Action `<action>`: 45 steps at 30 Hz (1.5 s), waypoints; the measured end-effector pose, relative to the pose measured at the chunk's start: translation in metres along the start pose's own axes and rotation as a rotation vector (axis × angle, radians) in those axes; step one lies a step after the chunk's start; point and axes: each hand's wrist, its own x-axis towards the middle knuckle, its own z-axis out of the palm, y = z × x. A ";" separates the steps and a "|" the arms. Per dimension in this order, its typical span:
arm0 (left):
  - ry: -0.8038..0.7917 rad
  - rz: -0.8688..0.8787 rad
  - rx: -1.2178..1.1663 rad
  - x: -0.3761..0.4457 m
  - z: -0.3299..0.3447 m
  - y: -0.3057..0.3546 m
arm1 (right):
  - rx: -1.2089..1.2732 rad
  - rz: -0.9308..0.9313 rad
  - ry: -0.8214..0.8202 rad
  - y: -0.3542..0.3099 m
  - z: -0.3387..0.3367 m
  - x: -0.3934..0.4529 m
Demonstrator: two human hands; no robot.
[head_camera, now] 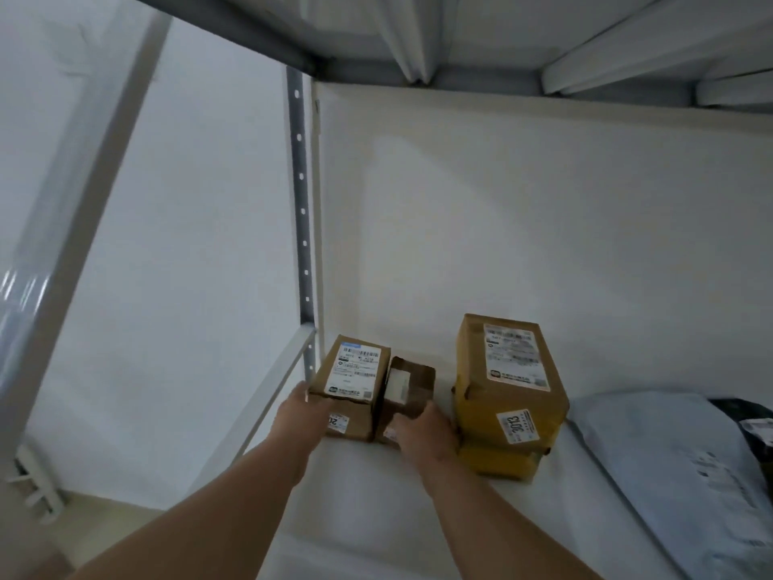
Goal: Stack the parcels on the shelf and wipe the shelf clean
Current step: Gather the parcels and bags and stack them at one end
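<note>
Two brown cardboard parcels stand side by side at the back left corner of the white shelf [376,496]. The taller labelled parcel [353,380] has my left hand [303,416] holding its left front edge. The smaller dark parcel [412,385] beside it is gripped at its front by my right hand [422,431]. To the right stands a yellow-taped parcel [512,378] with a "3013" sticker, resting on a flatter yellow parcel [497,460].
A grey plastic mailer bag [677,462] lies on the shelf at the right, with a black bag [748,416] behind it. A perforated metal upright [302,211] stands at the shelf's left rear corner. The upper shelf [460,31] is overhead.
</note>
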 end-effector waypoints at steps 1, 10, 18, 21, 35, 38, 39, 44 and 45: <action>-0.065 -0.004 0.010 -0.001 0.001 0.000 | 0.007 0.060 0.031 0.000 0.001 0.008; -0.119 -0.040 -0.014 0.013 0.004 -0.018 | -0.047 0.267 -0.068 -0.004 0.009 0.027; -0.213 -0.223 -0.154 0.029 0.000 -0.020 | 0.377 0.318 -0.047 -0.002 0.015 0.025; -0.218 -0.287 -0.164 0.028 -0.008 -0.023 | 0.530 0.283 -0.022 0.000 0.005 0.015; -0.148 -0.264 -0.200 0.017 -0.016 -0.019 | 0.703 -0.162 0.129 -0.060 0.002 -0.010; -0.108 -0.231 -0.195 0.017 -0.014 -0.014 | 0.499 -0.083 0.016 -0.066 0.011 -0.014; -0.113 -0.218 -0.189 0.016 -0.014 -0.012 | 0.340 -0.064 0.002 -0.066 0.013 -0.014; -0.187 -0.174 -0.146 0.012 -0.014 -0.007 | 0.090 -0.026 -0.114 -0.064 0.022 -0.015; -0.187 -0.172 -0.151 0.012 -0.015 -0.006 | 0.159 -0.039 -0.145 -0.064 0.024 -0.013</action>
